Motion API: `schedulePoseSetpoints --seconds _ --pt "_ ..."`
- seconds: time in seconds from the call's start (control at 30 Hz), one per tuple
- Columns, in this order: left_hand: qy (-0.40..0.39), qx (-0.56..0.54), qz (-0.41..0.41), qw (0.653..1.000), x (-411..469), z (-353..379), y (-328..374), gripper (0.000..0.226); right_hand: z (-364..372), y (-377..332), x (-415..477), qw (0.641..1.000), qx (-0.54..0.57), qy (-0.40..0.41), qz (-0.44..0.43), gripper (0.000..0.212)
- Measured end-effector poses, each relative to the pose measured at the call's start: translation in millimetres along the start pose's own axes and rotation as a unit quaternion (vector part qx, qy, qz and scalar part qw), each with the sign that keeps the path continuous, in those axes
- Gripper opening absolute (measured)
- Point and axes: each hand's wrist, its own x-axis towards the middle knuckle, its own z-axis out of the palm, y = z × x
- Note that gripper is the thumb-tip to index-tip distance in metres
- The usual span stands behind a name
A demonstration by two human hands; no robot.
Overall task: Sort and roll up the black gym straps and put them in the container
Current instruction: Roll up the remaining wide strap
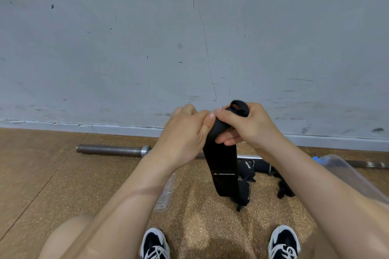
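Head view, looking down at your two hands held out in front of you. A scuffed grey wall (189,38) fills the far half of the scene, and a speckled cork-coloured floor (63,174) fills the near half. A steel barbell (109,150) lies along the foot of the wall, running left to right.

To your right, a clear plastic container (341,165) sits on the floor, partly hidden behind your right forearm. To your left, a flat clear plastic piece (167,193), probably the lid, shows from under your left forearm. Between them, just near of the barbell, a loose pile of black straps (247,176) lies on the floor.

One wide black strap (223,166) is in the air, not on the floor. Its long axis runs straight up and down. The upper end is in your hands and the free tail hangs toward the pile below.

Your left hand (185,132) is curled, with the thumb pinching the strap's left edge near the top. Your right hand (248,124) grasps the same upper end, fingers wrapped under it and thumb over it. A small curl of strap (239,106) pokes up above the right hand.

Rolling looks barely begun, since nearly the whole length hangs unrolled below both hands. Your right hand is the one nearer the container.
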Motion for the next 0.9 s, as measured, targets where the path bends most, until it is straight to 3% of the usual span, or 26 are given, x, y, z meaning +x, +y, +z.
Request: schedulePoseSetpoints --seconds 0.07,0.13,0.2,0.33,0.43,0.57,0.7,0.8,0.9 --pt "0.008 -0.130 -0.001 0.991 -0.1 -1.1 5.8 0.012 -2.8 -5.1 1.2 1.000 0.008 0.010 -0.007 0.015" --pt "0.015 -0.215 -0.021 0.976 -2.5 -1.0 10.1 0.038 -5.2 -9.1 2.0 0.999 0.019 0.030 -0.006 0.015" --pt "0.052 -0.187 0.009 0.981 -3.5 2.1 10.4 0.058 -6.4 -10.1 2.6 0.997 0.054 0.044 0.015 0.020" --pt "0.174 -0.082 0.103 0.976 0.3 4.5 2.6 0.049 -3.7 -11.2 4.6 0.992 0.110 0.032 0.059 0.028" --pt "0.200 -0.062 0.115 0.971 1.2 2.1 -2.8 0.042 -3.3 -9.7 3.1 0.990 0.123 0.012 0.067 0.031" --pt "0.172 -0.035 0.107 0.979 1.7 -3.2 -7.4 0.036 -3.8 -6.0 1.6 0.988 0.139 -0.027 0.060 0.028" --pt "0.124 -0.162 0.004 0.979 0.4 -12.2 -8.0 0.021 -10.9 -4.8 1.8 0.996 0.029 -0.088 0.015 0.010" --pt "0.082 -0.204 -0.029 0.975 -0.1 -14.0 -9.2 0.017 -14.3 -3.7 2.8 0.996 -0.053 -0.071 -0.026 0.004" --pt "0.058 -0.230 -0.048 0.970 -0.2 -14.1 -7.8 0.018 -15.2 -0.1 6.7 0.992 -0.104 -0.032 -0.066 0.012"
